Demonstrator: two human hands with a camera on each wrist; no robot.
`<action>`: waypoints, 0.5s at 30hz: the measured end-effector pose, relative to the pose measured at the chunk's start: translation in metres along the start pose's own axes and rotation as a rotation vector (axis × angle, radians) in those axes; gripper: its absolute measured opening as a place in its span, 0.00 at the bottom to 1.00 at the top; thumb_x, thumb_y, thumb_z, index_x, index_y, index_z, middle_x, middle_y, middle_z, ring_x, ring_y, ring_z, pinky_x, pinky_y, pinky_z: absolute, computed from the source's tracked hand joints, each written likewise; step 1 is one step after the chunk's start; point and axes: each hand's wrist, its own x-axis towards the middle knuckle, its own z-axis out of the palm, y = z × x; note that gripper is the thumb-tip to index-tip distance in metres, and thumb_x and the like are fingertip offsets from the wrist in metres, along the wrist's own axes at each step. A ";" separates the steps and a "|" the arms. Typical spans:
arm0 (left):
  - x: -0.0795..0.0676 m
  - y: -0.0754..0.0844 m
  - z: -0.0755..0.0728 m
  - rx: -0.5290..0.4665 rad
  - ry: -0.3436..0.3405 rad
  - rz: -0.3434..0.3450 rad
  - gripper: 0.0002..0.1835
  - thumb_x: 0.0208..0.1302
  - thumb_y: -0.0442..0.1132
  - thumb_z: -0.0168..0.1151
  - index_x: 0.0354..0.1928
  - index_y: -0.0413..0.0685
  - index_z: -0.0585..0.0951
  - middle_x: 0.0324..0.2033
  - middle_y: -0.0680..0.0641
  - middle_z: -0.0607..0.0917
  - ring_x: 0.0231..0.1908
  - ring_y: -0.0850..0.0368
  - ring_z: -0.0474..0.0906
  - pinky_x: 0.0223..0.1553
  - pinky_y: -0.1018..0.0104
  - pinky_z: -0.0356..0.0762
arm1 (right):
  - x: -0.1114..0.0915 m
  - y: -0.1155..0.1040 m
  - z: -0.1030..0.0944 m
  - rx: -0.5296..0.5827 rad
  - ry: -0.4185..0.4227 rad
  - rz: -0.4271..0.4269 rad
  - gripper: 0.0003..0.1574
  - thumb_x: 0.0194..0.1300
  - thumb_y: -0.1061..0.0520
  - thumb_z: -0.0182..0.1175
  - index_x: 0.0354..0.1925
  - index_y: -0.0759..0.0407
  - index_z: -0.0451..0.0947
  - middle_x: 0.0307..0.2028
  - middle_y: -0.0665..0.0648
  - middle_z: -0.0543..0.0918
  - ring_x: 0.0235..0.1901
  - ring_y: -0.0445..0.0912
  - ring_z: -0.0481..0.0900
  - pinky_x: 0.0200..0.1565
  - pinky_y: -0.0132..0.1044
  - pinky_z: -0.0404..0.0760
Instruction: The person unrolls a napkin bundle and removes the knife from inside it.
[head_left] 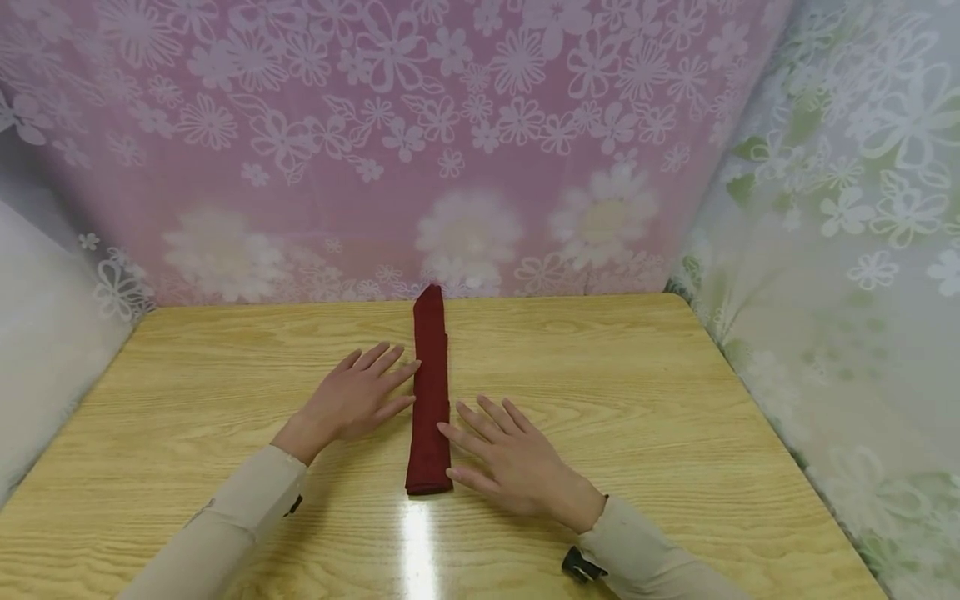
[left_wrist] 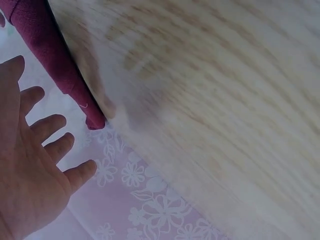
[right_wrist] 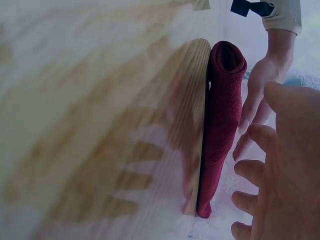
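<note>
A dark red cloth (head_left: 431, 392), rolled into a long narrow roll, lies on the wooden table with its far end tapered to a point. Its near end (right_wrist: 229, 57) shows the rolled layers as an open spiral in the right wrist view. My left hand (head_left: 352, 396) spreads its fingers at the roll's left side, fingertips right at the edge. On the other side, nearer to me, my right hand (head_left: 521, 462) has its fingers spread, with fingertips right by the roll's lower right edge. Neither hand grips the cloth.
The wood-grain table (head_left: 600, 358) reaches back to a pink flowered curtain (head_left: 360, 167). Pale flowered sheeting (head_left: 847, 275) hangs along the right side, and whitish sheeting (head_left: 52, 325) along the left. Black straps (head_left: 582, 567) show at both sleeves.
</note>
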 end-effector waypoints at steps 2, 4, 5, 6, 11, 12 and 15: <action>0.004 0.001 0.000 0.008 -0.005 0.002 0.31 0.72 0.61 0.43 0.72 0.59 0.64 0.70 0.44 0.62 0.70 0.45 0.52 0.65 0.41 0.54 | 0.000 0.000 -0.001 -0.005 -0.008 0.005 0.39 0.71 0.28 0.27 0.75 0.36 0.48 0.74 0.51 0.49 0.72 0.53 0.42 0.69 0.52 0.39; 0.007 0.001 0.001 0.014 -0.011 0.002 0.31 0.72 0.61 0.43 0.72 0.59 0.63 0.70 0.45 0.62 0.70 0.45 0.52 0.65 0.41 0.53 | 0.000 0.000 -0.002 -0.009 -0.013 0.010 0.39 0.71 0.28 0.26 0.75 0.36 0.48 0.74 0.51 0.49 0.73 0.53 0.41 0.69 0.52 0.39; 0.009 0.001 0.002 0.016 -0.015 0.002 0.31 0.72 0.61 0.43 0.72 0.60 0.63 0.70 0.45 0.62 0.70 0.45 0.52 0.65 0.40 0.52 | -0.001 0.000 -0.003 -0.009 -0.015 0.013 0.39 0.71 0.27 0.26 0.75 0.36 0.48 0.74 0.51 0.49 0.73 0.53 0.41 0.69 0.52 0.39; 0.010 0.001 0.002 0.017 -0.020 0.002 0.31 0.72 0.61 0.43 0.72 0.60 0.63 0.70 0.45 0.62 0.70 0.46 0.52 0.65 0.40 0.52 | -0.001 0.001 -0.003 -0.008 -0.017 0.014 0.39 0.71 0.27 0.26 0.75 0.36 0.48 0.74 0.51 0.49 0.73 0.53 0.41 0.69 0.52 0.39; 0.016 0.002 0.004 0.009 -0.042 0.000 0.31 0.72 0.62 0.41 0.72 0.61 0.62 0.70 0.45 0.61 0.70 0.46 0.51 0.65 0.40 0.51 | -0.003 0.001 -0.005 -0.010 -0.024 0.018 0.39 0.71 0.27 0.26 0.75 0.36 0.48 0.74 0.51 0.50 0.73 0.52 0.41 0.70 0.52 0.40; 0.016 0.002 0.004 0.005 -0.045 0.000 0.31 0.72 0.62 0.41 0.72 0.60 0.62 0.70 0.45 0.61 0.70 0.46 0.51 0.65 0.40 0.51 | -0.003 0.001 -0.005 -0.013 -0.023 0.018 0.39 0.71 0.27 0.26 0.75 0.36 0.48 0.74 0.51 0.50 0.73 0.52 0.41 0.70 0.52 0.40; 0.019 0.001 0.006 0.000 -0.054 -0.001 0.31 0.72 0.62 0.39 0.73 0.61 0.61 0.70 0.45 0.60 0.70 0.46 0.51 0.66 0.40 0.51 | -0.004 0.001 -0.005 -0.022 -0.023 0.018 0.39 0.71 0.27 0.26 0.75 0.36 0.48 0.74 0.51 0.50 0.73 0.52 0.41 0.69 0.52 0.41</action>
